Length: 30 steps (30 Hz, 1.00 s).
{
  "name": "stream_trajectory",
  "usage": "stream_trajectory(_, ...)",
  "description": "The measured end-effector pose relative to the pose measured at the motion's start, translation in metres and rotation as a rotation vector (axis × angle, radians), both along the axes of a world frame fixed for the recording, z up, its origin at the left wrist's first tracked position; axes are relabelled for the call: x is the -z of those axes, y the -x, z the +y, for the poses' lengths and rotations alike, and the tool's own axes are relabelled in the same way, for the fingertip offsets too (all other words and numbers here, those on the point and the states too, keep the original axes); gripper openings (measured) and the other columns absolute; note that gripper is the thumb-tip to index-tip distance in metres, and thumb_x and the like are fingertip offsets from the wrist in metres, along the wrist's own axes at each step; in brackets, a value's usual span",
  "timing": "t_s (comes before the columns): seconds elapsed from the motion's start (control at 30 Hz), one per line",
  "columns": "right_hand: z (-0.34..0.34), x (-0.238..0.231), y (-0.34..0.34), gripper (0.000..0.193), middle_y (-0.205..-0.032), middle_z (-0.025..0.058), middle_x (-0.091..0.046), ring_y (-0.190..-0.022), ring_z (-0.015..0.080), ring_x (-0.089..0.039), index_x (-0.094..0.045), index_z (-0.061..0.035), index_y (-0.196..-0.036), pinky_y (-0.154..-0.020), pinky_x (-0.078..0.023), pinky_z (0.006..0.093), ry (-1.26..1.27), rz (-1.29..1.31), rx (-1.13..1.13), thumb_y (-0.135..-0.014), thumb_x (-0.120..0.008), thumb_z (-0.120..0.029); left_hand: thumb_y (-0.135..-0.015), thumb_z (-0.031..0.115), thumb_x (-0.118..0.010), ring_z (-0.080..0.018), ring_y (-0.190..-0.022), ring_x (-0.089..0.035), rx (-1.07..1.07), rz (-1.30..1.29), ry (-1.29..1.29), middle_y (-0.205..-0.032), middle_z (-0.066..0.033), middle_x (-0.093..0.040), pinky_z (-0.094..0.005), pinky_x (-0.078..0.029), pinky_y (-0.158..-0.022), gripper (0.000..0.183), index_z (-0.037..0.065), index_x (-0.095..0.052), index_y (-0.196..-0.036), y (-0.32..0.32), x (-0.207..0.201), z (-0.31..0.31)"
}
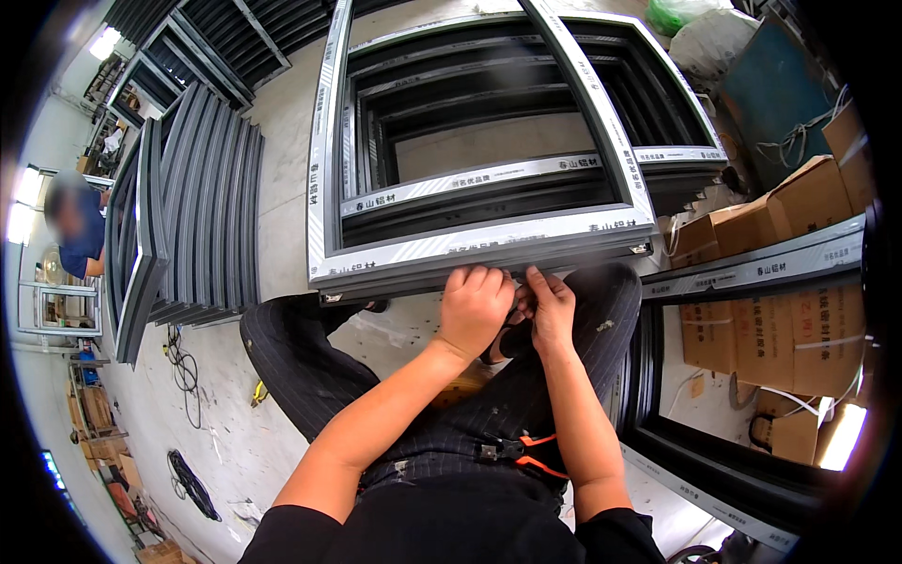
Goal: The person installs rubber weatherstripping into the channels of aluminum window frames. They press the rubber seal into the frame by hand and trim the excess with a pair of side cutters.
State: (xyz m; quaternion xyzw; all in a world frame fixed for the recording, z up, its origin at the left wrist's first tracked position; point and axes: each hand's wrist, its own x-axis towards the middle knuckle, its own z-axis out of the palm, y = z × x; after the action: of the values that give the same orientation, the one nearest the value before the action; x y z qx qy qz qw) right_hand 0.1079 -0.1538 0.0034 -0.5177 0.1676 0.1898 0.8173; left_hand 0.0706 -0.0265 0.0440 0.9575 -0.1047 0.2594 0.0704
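Observation:
In front of my knees stands a dark window frame point(470, 246) with a pale printed protective film along its faces. At its near lower edge, my left hand point(476, 308) is closed, the curled fingertips against the edge. Close beside it on the right, my right hand point(551, 308) pinches with thumb and fingers near the same edge. A small dark piece shows in the gap between the two hands, too little of it visible to name. What the fingertips hold is hidden by the hands.
More frames point(470, 179) lie stacked behind this one. Dark frames point(207, 197) lean in a row at left, near a co-worker point(75, 226). Another frame point(742, 273) and cardboard boxes point(770, 338) stand at right. Yellow-handled pliers point(258, 393) and black cable point(193, 484) lie on the floor.

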Motion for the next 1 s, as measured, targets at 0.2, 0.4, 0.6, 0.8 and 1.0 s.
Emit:
stream_trajectory(0.2, 0.004, 0.005, 0.001, 0.031, -0.06, 0.002, -0.057, -0.048, 0.0083, -0.048, -0.052, -0.0077, -0.068, -0.044, -0.034, 0.0228, -0.006, -0.026, 0.012, -0.092, -0.066, -0.022, -0.074, 0.01, -0.063, -0.0197, -0.086, -0.057, 0.109, -0.001, -0.024, -0.087, -0.0037, -0.06, -0.0332, -0.046, -0.074, 0.007, 0.006, -0.065, -0.079, 0.0, 0.004, -0.004)
stream_trajectory(0.4, 0.009, 0.001, 0.002, 0.03, -0.062, 0.0011, -0.056, -0.048, 0.007, -0.046, -0.051, -0.0079, -0.072, -0.042, -0.032, 0.0205, -0.021, -0.049, 0.037, -0.091, -0.068, -0.023, -0.076, 0.008, -0.061, -0.0249, -0.096, -0.06, 0.046, 0.014, 0.056, -0.098, -0.008, -0.064, -0.0356, -0.05, -0.079, 0.022, 0.0, -0.068, -0.096, 0.01, 0.009, -0.004)
stream_trajectory(0.6, 0.012, 0.005, 0.006, 0.028, -0.065, 0.0019, -0.057, -0.049, 0.007, -0.049, -0.052, -0.0055, -0.079, -0.041, -0.035, 0.0199, 0.161, -0.118, -0.003, -0.089, -0.07, -0.024, -0.077, 0.003, -0.06, -0.0257, -0.106, -0.061, -0.058, 0.022, 0.336, -0.109, -0.0082, -0.065, -0.0408, -0.049, -0.091, 0.031, 0.002, -0.067, -0.107, 0.035, 0.014, 0.009)
stream_trajectory(0.8, 0.015, 0.002, 0.009, 0.028, -0.065, 0.0011, -0.057, -0.05, 0.0078, -0.051, -0.052, -0.0053, -0.081, -0.041, -0.036, 0.0203, 0.138, -0.112, -0.022, -0.088, -0.071, -0.024, -0.078, 0.006, -0.058, -0.0236, -0.107, -0.059, -0.123, 0.028, 0.164, -0.112, -0.0058, -0.063, -0.0419, -0.046, -0.098, 0.032, 0.003, -0.067, -0.11, 0.049, 0.007, 0.028)
stream_trajectory(1.0, 0.029, 0.003, 0.011, 0.029, -0.067, 0.002, -0.058, -0.051, 0.0086, -0.051, -0.05, -0.0068, -0.082, -0.041, -0.036, 0.0207, 0.112, -0.103, -0.085, -0.085, -0.073, -0.023, -0.078, 0.006, -0.058, -0.0243, -0.106, -0.058, -0.127, 0.016, 0.264, -0.112, -0.006, -0.063, -0.0428, -0.045, -0.098, 0.032, 0.003, -0.067, -0.108, 0.047, 0.01, 0.03)
